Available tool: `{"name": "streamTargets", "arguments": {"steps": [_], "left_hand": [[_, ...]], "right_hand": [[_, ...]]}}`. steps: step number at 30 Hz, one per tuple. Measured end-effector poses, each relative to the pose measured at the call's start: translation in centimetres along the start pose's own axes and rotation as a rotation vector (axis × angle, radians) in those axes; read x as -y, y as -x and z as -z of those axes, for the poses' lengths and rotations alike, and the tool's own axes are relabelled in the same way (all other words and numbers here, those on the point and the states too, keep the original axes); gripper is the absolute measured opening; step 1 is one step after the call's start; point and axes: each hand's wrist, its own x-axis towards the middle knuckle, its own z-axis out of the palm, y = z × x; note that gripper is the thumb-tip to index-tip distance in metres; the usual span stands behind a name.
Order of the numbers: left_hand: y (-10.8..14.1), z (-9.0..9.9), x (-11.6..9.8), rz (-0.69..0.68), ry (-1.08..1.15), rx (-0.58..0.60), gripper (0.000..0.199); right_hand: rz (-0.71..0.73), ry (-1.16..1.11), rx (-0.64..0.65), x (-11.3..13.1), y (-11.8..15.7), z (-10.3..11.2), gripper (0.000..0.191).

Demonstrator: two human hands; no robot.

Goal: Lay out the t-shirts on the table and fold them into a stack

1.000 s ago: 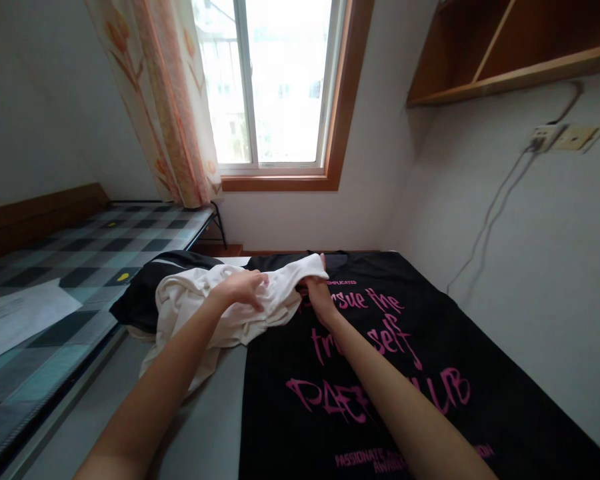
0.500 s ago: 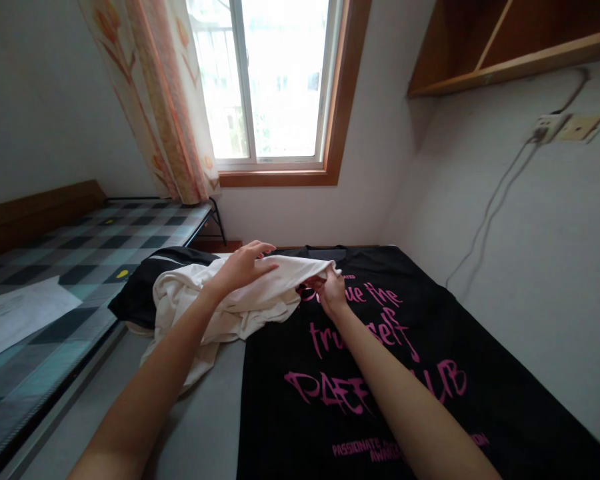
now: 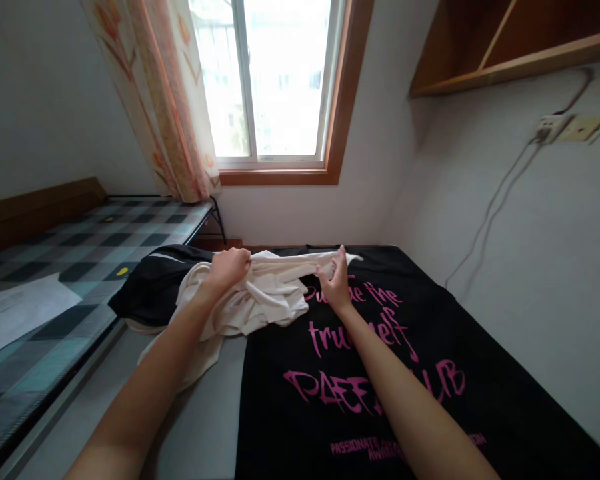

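Observation:
My left hand (image 3: 231, 268) is closed on a bunched part of a crumpled white garment (image 3: 267, 293); its kind does not show clearly. From this hand a strip of the white fabric stretches right toward my right hand (image 3: 336, 283). There the thumb and forefinger stand apart against the fabric, and a pointed end of it sticks out past them. The other fingers of that hand are partly hidden. Under my right forearm a black T-shirt (image 3: 290, 440) with pink lettering lies spread flat. Left of the white garment is a bundled black garment (image 3: 147, 287) with a white stripe.
The clothes lie on a grey surface (image 3: 200, 433). Along the left runs a bed with a checked cover (image 3: 130, 223), and a sheet of paper (image 3: 27, 310) rests on it. A wall shelf (image 3: 510, 67) juts out at upper right. Below it, a cable (image 3: 487, 213) hangs from a socket.
My left hand has closed on the white garment after hovering open above it. My right thumb and forefinger have spread apart, and the fabric's end now reaches further right.

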Motion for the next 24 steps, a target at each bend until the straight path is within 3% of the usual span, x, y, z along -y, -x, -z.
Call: {"name": "streamTargets", "arguments": {"steps": [2, 5, 8, 10, 13, 17, 24], "left_hand": [[0.1, 0.2, -0.9, -0.050, 0.109, -0.053, 0.027], [0.6, 0.2, -2.9, -0.297, 0.438, -0.049, 0.030], [1.3, 0.4, -4.0, -0.538, 0.747, 0.138, 0.036], [1.4, 0.4, -3.6, -0.591, 0.797, 0.225, 0.050], [1.1, 0.0, -2.0, -0.563, 0.603, 0.183, 0.069], [0.4, -1.0, -0.4, -0.567, 0.320, 0.082, 0.072], [1.1, 0.0, -0.7, -0.289, 0.105, -0.059, 0.077]], "right_hand": [[0.157, 0.135, 0.141, 1.2, 1.0, -0.4, 0.086], [0.283, 0.178, 0.280, 3.2, 2.0, -1.2, 0.083], [0.192, 0.090, 0.280, 3.8, 1.9, -1.7, 0.036], [0.028, -0.004, 0.219, 3.2, 1.3, -1.4, 0.029], [-0.240, -0.199, -0.006, 1.5, -0.1, -0.6, 0.033], [-0.521, -0.538, -0.281, -0.2, -1.3, 0.2, 0.028], [-0.722, -0.733, -0.325, -1.2, -1.0, 0.0, 0.019]]}}
